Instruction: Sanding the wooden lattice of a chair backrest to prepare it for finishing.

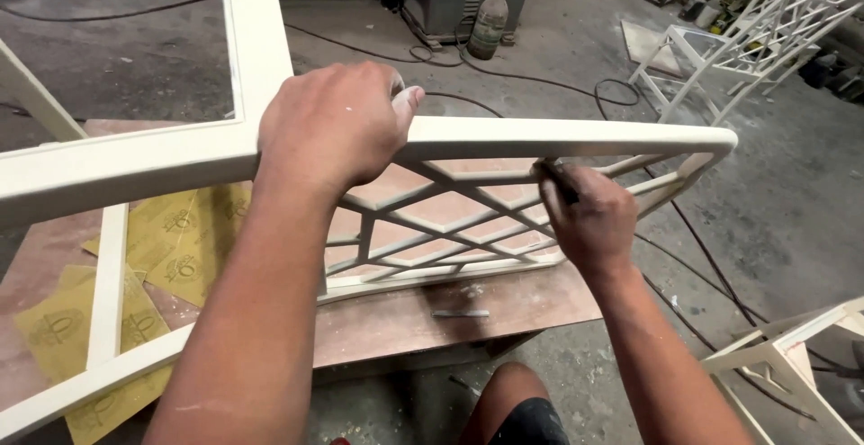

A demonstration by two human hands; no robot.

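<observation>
Over the tabletop [504, 305], tipped up on its bottom edge: white lattice frame [468, 220]. Left hand [333, 125] gripping the top rail to steady it. Right hand [589, 220] pinching dark sandpaper [560, 179] against a slat.

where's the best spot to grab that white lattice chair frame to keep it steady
Grip the thick top rail of the chair frame from above, as the left hand does: it is broad and solid, while the lattice slats near the right hand look thin.
</observation>
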